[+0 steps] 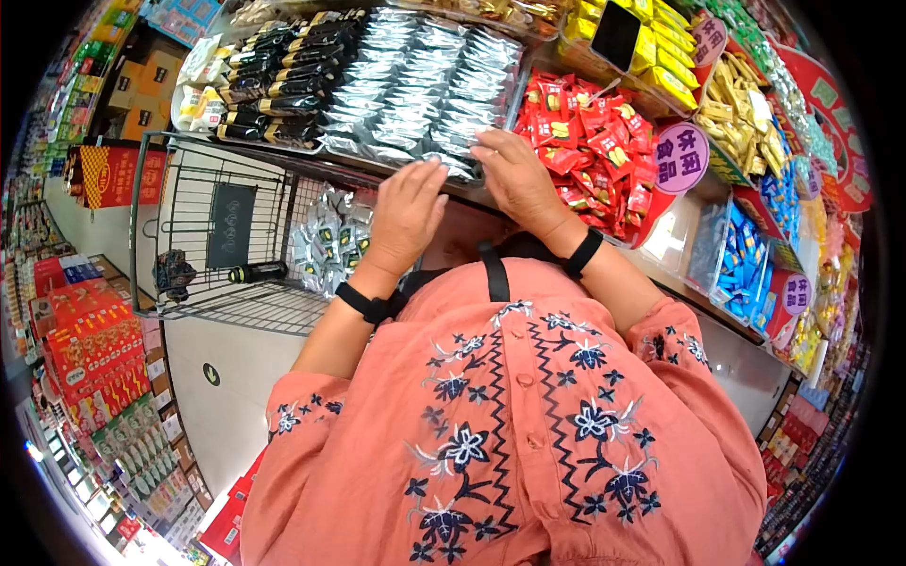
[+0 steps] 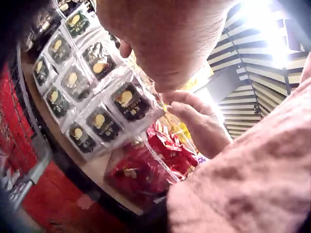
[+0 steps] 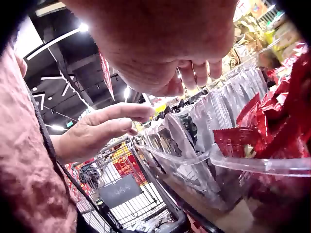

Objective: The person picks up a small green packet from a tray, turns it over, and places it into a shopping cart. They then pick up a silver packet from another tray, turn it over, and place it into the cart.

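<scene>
Rows of silver packets (image 1: pixel 406 80) stand upright in a clear bin in front of me. My left hand (image 1: pixel 406 212) is at the bin's near edge, its fingers extended toward the front packets; in the right wrist view the left hand (image 3: pixel 97 131) has nothing in its fingers. My right hand (image 1: pixel 524 184) reaches over the near right corner, fingertips right at the front row, close to the red packets (image 1: pixel 590 141). The left wrist view shows the silver packets (image 2: pixel 75 82) with dark labels through the bin's front, below the hands.
A wire shopping cart (image 1: pixel 226 236) stands at the left, holding silver packets (image 1: pixel 330 241) and a dark bottle (image 1: pixel 257 273). Black packets (image 1: pixel 288 80) lie left of the silver rows. Yellow packets (image 1: pixel 665 47) and blue packets (image 1: pixel 741 269) fill bins to the right.
</scene>
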Available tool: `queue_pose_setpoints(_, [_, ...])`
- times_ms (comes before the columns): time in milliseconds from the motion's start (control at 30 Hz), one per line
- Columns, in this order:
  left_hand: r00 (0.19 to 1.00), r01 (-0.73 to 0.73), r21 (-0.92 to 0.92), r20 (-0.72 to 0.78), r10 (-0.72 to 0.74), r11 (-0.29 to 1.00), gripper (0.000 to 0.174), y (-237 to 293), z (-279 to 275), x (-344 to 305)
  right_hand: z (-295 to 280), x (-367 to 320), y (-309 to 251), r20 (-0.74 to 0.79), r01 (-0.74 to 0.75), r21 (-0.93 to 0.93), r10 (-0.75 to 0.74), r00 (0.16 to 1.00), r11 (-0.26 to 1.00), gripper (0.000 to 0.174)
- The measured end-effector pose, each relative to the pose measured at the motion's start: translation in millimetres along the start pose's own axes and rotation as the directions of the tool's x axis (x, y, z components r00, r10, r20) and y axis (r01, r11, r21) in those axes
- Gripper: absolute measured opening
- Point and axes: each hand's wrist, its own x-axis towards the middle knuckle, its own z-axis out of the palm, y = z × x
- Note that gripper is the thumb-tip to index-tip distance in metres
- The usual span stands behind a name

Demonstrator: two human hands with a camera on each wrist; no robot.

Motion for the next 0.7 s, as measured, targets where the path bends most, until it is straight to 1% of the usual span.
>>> queue_pose_setpoints(33, [1.000, -0.019, -0.039, 0.018, 0.019, 0.999, 0.045, 3.7, 3.2, 0.2, -0.2, -2.1, 0.6, 0.023, 0.018, -0.001, -0.018, 1.000, 1.000, 0.030])
queue_pose_setpoints(100, [0.999, -0.029, -0.045, 0.017, 0.030, 0.999, 0.043, 6.2, 8.7, 1.2, -1.3, -4.1, 0.1, 0.066, 0.056, -0.001, -0.056, 0.996, 0.998, 0.030])
queue_pose_setpoints(200, [0.999, -0.035, -0.036, 0.030, 0.036, 0.999, 0.042, 6.8, 11.8, 1.5, 3.8, -6.7, -3.7, 0.106, 0.037, -0.031, -0.033, 0.994, 0.999, 0.030])
queue_pose_setpoints(367, [0.999, -0.032, -0.055, 0.029, 0.033, 0.998, 0.041, 5.7, 11.5, 2.0, 2.9, -5.2, -5.3, 0.081, 0.032, -0.050, -0.028, 0.996, 0.998, 0.028])
queue_pose_setpoints(400, [1.000, -0.009, -0.065, 0.015, 0.010, 0.998, 0.039, 5.5, 10.3, 2.4, -0.3, -3.7, -6.2, 0.069, 0.034, -0.054, -0.030, 0.997, 0.998, 0.027])
queue_pose_setpoints(500, [0.998, 0.055, -0.103, -0.026, -0.058, 0.993, 0.036, -1.3, 4.6, -2.1, -11.4, -0.7, -12.2, 0.130, -0.080, -0.059, 0.087, 0.988, 0.995, 0.022])
queue_pose_setpoints(600, [0.992, 0.097, -0.146, -0.066, -0.107, 0.985, 0.032, -12.6, 4.4, -6.8, -7.6, -4.5, -11.6, 0.181, -0.134, -0.039, 0.139, 0.974, 0.990, 0.019])
queue_pose_setpoints(700, [0.988, 0.113, -0.184, -0.081, -0.130, 0.976, 0.030, -13.4, 4.2, -10.0, 1.7, -8.2, -10.2, 0.162, -0.120, -0.046, 0.126, 0.979, 0.992, 0.016])
